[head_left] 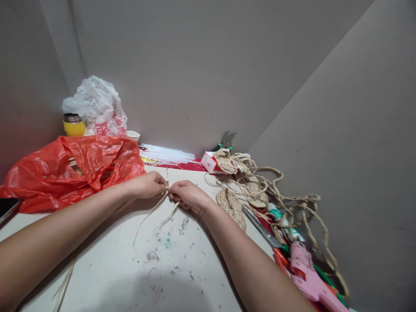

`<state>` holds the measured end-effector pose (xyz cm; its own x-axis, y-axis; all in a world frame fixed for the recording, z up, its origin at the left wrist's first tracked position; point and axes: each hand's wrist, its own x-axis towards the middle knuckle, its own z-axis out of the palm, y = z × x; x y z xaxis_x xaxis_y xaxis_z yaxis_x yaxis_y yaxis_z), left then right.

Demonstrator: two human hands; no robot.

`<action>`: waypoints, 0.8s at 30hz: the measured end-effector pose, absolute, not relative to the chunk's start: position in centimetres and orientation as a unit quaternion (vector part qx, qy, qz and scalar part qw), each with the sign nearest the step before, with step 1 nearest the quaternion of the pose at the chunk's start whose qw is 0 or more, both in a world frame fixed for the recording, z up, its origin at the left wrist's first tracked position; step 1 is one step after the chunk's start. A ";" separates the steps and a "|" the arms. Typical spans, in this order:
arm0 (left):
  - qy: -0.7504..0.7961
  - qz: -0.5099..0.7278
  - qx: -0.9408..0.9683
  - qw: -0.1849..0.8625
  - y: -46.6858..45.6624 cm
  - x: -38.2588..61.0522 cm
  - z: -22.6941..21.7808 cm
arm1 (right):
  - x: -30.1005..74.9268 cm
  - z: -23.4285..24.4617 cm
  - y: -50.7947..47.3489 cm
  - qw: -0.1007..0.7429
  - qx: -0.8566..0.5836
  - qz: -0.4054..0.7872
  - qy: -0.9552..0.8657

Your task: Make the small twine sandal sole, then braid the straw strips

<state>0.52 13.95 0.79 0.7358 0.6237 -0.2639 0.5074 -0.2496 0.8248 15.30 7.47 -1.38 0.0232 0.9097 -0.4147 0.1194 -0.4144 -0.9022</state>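
My left hand (152, 185) and my right hand (187, 194) meet over the far middle of the white table, fingertips almost touching. Both are closed in a pinch on thin tan straw strands (152, 211). One loose end sticks up between the hands, and others hang toward me below the fingers. The exact spot where the strands cross is mostly hidden by my fingertips. Just right of my right hand lie flat braided straw pieces (231, 206) with long twisted straw cord (276, 173) trailing off them.
An orange-red plastic bag (107, 160) covers the left side, a yellow container (74, 125) behind it. Clear sticks (167, 154) lie along the back. At right are scissors (264, 229), a pink glue gun (310, 275) and pruning shears (227, 141). Grey walls enclose the table.
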 end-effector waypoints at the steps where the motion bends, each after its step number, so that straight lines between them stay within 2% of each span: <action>1: 0.353 0.037 0.784 0.509 13.8 0.5 1.2 | 15.2 -1.4 7.4 0.357 -0.622 0.566 -0.407; 6: 0.355 -0.003 0.734 0.579 12.1 1.0 1.6 | 14.9 -1.2 7.3 0.381 -0.590 0.609 -0.369; 13: 0.376 0.062 0.726 0.572 10.6 2.0 -0.7 | 15.1 -1.0 7.3 0.401 -0.539 0.662 -0.332; 24: 0.401 0.064 0.717 0.567 10.4 1.9 -0.5 | 15.6 -1.4 7.4 0.409 -0.507 0.682 -0.333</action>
